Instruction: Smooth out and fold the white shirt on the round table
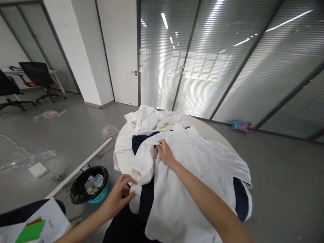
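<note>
While the right grip (165,153) pinches an edge of the white shirt (182,189), seemingly keeping that fold raised, the left grip (118,195) curves by the lower cloth, perhaps steadying it; whether it clasps anything, I cannot tell. The shirt lies spread across the round desk (210,129), overhanging its near side. It looks thin, creased and small-buttoned, with navy patches showing; rumpled white cloth (148,118) sits beyond.

Your single head-worn camera looks forward and down from above the near edge of a round white table (215,135), close over both hands, and takes in the floor (96,125) and the blind-lined glass partition (202,60) beyond.
</note>
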A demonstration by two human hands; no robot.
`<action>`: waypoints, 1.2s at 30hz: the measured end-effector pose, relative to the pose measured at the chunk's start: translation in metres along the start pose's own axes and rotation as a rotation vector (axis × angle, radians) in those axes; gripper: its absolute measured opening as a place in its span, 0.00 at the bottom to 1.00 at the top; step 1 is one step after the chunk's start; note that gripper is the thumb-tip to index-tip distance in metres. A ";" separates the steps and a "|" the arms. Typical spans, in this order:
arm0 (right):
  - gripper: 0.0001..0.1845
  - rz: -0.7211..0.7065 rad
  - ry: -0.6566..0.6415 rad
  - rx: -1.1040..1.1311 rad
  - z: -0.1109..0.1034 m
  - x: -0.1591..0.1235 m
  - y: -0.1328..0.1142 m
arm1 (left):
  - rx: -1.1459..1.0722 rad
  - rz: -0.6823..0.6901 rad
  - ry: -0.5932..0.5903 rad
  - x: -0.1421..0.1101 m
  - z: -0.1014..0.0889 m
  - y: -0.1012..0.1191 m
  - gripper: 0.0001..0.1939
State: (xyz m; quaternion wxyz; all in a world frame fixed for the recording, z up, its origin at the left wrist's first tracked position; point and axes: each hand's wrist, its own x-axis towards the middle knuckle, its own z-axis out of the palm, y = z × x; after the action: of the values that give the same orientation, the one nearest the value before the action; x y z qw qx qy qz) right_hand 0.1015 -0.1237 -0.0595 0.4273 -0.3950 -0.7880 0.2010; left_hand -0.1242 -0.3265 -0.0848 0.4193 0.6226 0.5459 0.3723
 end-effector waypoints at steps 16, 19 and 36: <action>0.09 0.093 0.307 0.231 0.003 -0.005 0.013 | -0.074 -0.093 -0.032 0.072 -0.025 0.017 0.52; 0.08 0.102 0.298 0.228 0.002 -0.005 0.012 | -0.228 -0.140 -0.006 0.081 -0.019 0.020 0.48; 0.06 -0.068 0.283 0.207 0.005 -0.003 0.012 | -0.618 -0.413 0.092 0.082 -0.107 0.033 0.15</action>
State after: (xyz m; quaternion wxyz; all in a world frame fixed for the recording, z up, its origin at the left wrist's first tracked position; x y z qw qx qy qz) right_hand 0.1042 -0.1184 -0.0718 0.5790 -0.3463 -0.7079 0.2089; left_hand -0.2004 -0.2348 -0.0134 0.6288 0.3260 0.5401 0.4546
